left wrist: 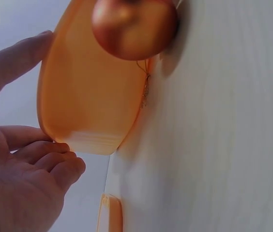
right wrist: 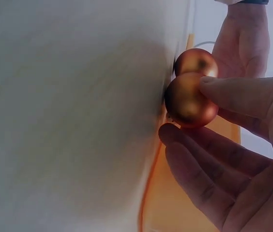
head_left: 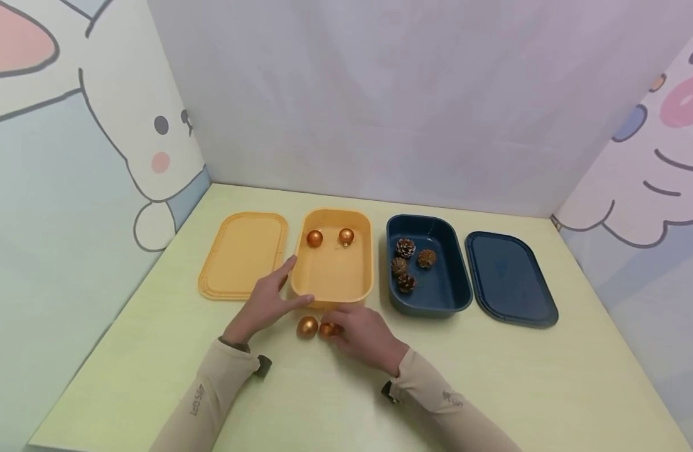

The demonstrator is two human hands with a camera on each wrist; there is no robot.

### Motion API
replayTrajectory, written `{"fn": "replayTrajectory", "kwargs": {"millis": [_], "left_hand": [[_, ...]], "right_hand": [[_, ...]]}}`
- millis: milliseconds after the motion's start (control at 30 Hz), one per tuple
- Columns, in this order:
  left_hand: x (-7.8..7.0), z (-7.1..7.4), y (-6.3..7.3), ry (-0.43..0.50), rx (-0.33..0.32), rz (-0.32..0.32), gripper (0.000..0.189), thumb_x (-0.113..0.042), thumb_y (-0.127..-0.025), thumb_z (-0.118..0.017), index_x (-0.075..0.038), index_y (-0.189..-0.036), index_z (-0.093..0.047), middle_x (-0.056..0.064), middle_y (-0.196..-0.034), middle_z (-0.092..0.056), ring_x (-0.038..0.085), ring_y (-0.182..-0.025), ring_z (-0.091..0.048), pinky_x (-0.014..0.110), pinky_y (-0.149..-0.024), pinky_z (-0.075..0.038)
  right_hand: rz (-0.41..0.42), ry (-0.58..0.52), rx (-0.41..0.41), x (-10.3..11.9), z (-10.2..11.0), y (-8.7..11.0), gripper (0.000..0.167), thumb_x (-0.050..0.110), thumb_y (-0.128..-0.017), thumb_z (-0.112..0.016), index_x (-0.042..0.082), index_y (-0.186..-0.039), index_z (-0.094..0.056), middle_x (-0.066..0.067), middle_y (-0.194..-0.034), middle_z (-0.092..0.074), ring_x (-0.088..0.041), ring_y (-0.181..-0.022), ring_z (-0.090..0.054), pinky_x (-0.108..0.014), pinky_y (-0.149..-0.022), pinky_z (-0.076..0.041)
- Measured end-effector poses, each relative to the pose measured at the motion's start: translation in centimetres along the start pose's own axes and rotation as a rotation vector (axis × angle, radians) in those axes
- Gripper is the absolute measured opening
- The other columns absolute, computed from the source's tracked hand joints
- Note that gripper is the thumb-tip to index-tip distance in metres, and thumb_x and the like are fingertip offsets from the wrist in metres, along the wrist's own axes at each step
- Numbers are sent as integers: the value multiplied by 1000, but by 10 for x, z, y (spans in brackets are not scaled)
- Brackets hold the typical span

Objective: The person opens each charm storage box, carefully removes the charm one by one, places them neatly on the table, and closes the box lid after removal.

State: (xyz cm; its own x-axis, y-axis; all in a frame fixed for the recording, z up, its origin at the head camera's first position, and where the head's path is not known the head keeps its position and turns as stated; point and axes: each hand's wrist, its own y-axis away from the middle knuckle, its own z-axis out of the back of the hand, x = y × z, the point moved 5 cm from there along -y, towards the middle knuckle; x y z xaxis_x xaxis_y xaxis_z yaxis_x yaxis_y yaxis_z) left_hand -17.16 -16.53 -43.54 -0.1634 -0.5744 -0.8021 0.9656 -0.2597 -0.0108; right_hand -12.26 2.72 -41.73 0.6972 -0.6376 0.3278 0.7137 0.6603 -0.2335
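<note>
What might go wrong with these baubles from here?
The bauble in the right hand looks smooth and round, so it might slip and roll away. The second bauble sits close beside it, so the right hand could knock it. The left hand touches the yellow box; a hard push might shift it.
</note>
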Motion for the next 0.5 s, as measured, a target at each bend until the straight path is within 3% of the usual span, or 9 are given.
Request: {"fn": "replayTrajectory", "kwargs": {"millis": [300,500], "left_hand": [[-4,2,-4,5,16,-10,103,-48,-85,-77,-6,-160,-21,14,-167,-21,37,-151,-32,51,-121,-36],[-1,5,-2,4,26,7,102,-44,-86,-78,-6,-160,-20,14,-168,-20,38,-151,-31,51,-121,-35]], "right_hand": [[-11,46,-12,0,6,-2,25,25,-88,-79,20,-111,-72,5,-102,-74,-10,-85,-69,-27,-73,-58],[-28,23,-5,-1,5,-1,48,21,-83,-81,19,-129,-66,1,-117,-74,-14,-89,-70,-29,-77,-60]]}}
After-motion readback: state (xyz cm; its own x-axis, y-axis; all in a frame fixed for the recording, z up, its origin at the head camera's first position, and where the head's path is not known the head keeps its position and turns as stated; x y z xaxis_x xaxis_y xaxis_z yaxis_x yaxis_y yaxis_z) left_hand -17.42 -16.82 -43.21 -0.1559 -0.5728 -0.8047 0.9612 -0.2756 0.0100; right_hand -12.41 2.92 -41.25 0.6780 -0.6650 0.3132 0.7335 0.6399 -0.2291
